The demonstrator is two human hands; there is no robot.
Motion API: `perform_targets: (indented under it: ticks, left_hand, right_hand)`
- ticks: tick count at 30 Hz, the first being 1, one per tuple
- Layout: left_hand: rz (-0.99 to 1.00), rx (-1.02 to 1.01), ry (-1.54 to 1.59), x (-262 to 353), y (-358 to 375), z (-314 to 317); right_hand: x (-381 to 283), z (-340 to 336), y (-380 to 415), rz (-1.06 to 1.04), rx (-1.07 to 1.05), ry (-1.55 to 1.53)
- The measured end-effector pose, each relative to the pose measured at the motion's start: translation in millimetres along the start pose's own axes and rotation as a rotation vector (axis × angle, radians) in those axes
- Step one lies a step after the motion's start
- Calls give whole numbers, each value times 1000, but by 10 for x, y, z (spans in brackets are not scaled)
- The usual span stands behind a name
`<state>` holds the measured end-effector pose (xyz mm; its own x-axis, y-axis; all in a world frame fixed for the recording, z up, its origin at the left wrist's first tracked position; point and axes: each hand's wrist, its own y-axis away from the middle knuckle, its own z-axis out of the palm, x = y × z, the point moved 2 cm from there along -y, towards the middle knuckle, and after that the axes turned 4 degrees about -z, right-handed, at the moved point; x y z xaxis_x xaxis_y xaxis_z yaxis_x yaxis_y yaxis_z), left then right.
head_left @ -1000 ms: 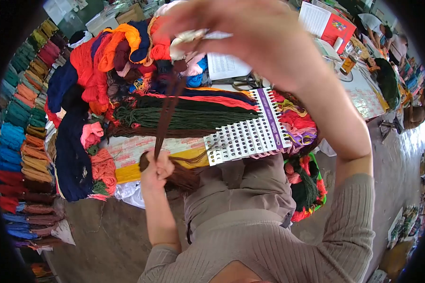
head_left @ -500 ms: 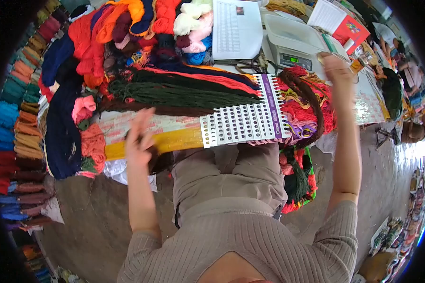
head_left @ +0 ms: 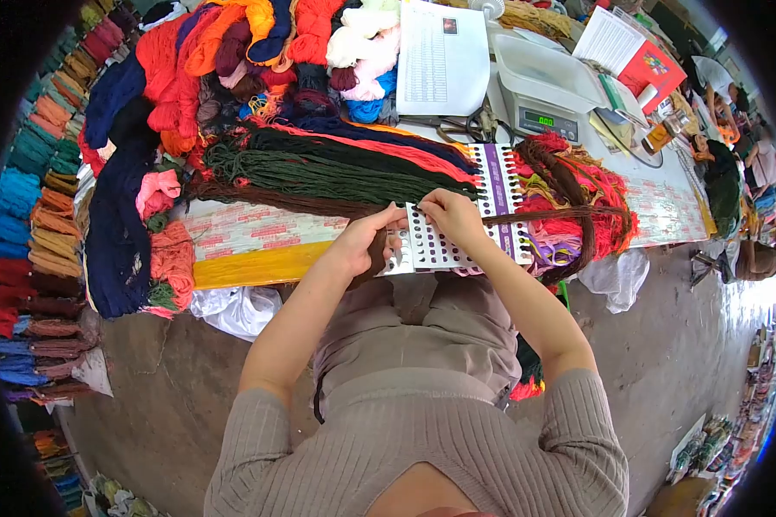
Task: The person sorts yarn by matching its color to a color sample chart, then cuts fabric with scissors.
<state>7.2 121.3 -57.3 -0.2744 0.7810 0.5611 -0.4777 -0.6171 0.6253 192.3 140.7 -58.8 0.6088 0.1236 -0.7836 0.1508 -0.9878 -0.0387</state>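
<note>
A stack of white punched cards with a purple stripe (head_left: 497, 185) lies on the table. My left hand (head_left: 364, 241) is closed round brown yarn and the card stack's left edge. At the top of the cards my right hand (head_left: 453, 217) is pinched on brown yarn, part of which stretches away to the right. Dark green yarn (head_left: 310, 172), with red and brown strands beside it, runs left from the cards' holes. Multicoloured yarn (head_left: 569, 194) is bunched to the right of the cards.
Behind the cards are scissors (head_left: 485, 125), a printed sheet (head_left: 442, 65) and a digital scale (head_left: 543, 119) bearing a clear tray (head_left: 547, 73). Yarn skeins (head_left: 159, 77) are heaped at the left. A white plastic bag (head_left: 616, 280) hangs by the table's front edge. Other people are at the far right.
Both hands have come together over the cards, the left from the left and the right from beside the scale. Brown yarn now stretches across the cards. The scale's reading has changed.
</note>
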Motion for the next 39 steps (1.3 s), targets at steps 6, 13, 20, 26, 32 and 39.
perform_targets:
  ticks: [6,13,20,26,32,39]
  left_hand:
    - [251,92,-306,33,-285,8]
    - [235,111,-435,66,-409,38]
    - [369,297,-390,163,-178,-252]
    - [387,285,-398,84,-335,-248]
    - [263,-16,-38,438,-110,-492]
    - [323,-173,-185,674,185,-169]
  right_hand:
    - [-65,-2,1,3,45,97]
    - [123,43,-198,73,-206,-208]
    - [4,25,-96,94,-155,91]
    - [-69,36,-51,85,-104,179]
    - [-78,166,25,-11,53,344]
    - [-85,143,146,-79,231,75]
